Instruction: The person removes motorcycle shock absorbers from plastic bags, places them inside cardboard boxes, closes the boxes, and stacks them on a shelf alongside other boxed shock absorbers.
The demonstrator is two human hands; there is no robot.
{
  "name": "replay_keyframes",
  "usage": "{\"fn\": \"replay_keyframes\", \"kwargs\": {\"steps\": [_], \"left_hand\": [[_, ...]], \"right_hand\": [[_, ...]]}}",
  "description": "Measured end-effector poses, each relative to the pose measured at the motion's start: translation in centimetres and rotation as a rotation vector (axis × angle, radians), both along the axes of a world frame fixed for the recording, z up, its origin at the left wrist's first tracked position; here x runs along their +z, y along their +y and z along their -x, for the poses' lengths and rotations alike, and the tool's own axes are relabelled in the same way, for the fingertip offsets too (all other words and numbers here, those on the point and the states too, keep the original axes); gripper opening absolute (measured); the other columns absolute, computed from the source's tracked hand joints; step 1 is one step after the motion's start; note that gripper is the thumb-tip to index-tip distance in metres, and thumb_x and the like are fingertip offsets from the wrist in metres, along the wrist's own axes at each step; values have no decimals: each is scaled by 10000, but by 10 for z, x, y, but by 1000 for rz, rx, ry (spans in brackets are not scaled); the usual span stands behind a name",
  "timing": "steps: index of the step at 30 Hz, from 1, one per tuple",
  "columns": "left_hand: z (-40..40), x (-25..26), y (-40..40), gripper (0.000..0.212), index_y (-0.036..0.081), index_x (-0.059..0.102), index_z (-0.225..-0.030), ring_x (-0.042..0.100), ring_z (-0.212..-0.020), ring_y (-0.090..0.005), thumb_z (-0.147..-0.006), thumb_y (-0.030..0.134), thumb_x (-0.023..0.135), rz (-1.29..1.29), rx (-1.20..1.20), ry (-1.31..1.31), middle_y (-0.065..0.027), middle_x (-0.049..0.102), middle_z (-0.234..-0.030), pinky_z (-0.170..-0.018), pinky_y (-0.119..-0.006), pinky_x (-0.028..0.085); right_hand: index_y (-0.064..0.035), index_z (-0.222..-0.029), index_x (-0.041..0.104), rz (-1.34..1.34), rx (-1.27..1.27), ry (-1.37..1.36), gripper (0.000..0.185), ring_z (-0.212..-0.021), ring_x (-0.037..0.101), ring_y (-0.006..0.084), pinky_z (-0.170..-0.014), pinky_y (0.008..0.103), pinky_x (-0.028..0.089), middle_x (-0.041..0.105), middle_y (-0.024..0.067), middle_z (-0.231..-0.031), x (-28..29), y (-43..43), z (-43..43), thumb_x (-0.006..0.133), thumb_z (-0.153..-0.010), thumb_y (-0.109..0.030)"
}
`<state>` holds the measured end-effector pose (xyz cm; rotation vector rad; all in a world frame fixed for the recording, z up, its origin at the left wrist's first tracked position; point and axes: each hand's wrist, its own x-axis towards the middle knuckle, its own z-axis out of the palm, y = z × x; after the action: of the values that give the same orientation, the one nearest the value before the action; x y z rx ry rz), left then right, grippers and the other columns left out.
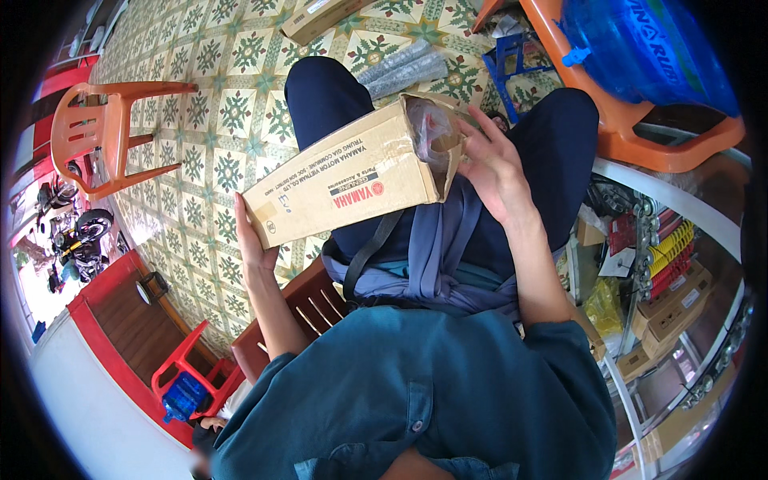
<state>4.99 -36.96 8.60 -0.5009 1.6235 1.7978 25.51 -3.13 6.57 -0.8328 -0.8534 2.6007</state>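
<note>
A long, tapered cardboard box (336, 180) with Yamaha printing lies across my lap, tilted up to the right. My left hand (257, 243) grips its narrow closed end from below, fingers along the edge. At the wide end the flaps stand open, and clear plastic wrapping (429, 129) with something reddish inside shows within; what it wraps cannot be told. My right hand (495, 168) holds the rim of that open end, with its fingers partly spread against a flap.
Bubble-wrapped rolls (405, 69) and another carton (318, 21) lie on the tiled floor. An orange chair (678, 144) bears a blue water jug (654, 60) at upper right. Shock springs (672, 246) and boxes fill a glass case at right. Another person's hand (213, 423) shows at lower left.
</note>
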Motion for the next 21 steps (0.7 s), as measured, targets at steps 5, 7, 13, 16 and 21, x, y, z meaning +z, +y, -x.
{"fn": "replay_keyframes", "kwargs": {"steps": [5, 7, 13, 16, 21], "left_hand": [[2, -3, 0, 631, 40, 556, -1345, 713, -1025, -221, -1038, 579, 441, 14, 15, 4, -128, 692, -1193, -850, -364, 601], [1, -4, -1, 637, 36, 557, -1335, 722, -1004, -226, -1033, 587, 447, 16, 14, 5, -139, 694, -1177, -825, -360, 616], [-1, 4, 2, 641, 41, 542, -1378, 688, -1077, -210, -1048, 575, 417, 26, -4, 4, -108, 679, -1239, -913, -371, 564], [0, 1, -2, 635, 46, 540, -1382, 682, -1092, -210, -1050, 573, 414, -2, -8, 14, -106, 673, -1250, -922, -375, 560], [0, -1, -3, 632, 49, 541, -1382, 680, -1096, -214, -1049, 573, 418, 7, 0, 7, -112, 671, -1252, -925, -378, 560]], "right_hand": [[39, -1494, 376, -9, -172, 2, 614, -1257, 563, 232, -1042, 418, 440, 551, 166, -1408, 20, 15, -1, 605, -1010, -263], [36, -1475, 404, 60, -218, 53, 558, -1234, 578, 221, -1045, 393, 440, 583, 154, -1369, 30, 15, 5, 581, -1024, -243], [24, -1418, 556, -526, -116, -68, 475, -1250, 555, 162, -1076, 295, 413, 598, 130, -1376, 47, -9, 24, 651, -1009, -199], [29, -1374, 588, -806, -64, -33, 423, -1238, 560, 166, -1065, 296, 432, 590, 132, -1372, 49, -17, 27, 653, -1004, -165], [61, -1395, 554, -920, -120, -41, 403, -1275, 559, 204, -1071, 325, 451, 585, 168, -1411, 50, -35, 24, 559, -1049, -146]]}}
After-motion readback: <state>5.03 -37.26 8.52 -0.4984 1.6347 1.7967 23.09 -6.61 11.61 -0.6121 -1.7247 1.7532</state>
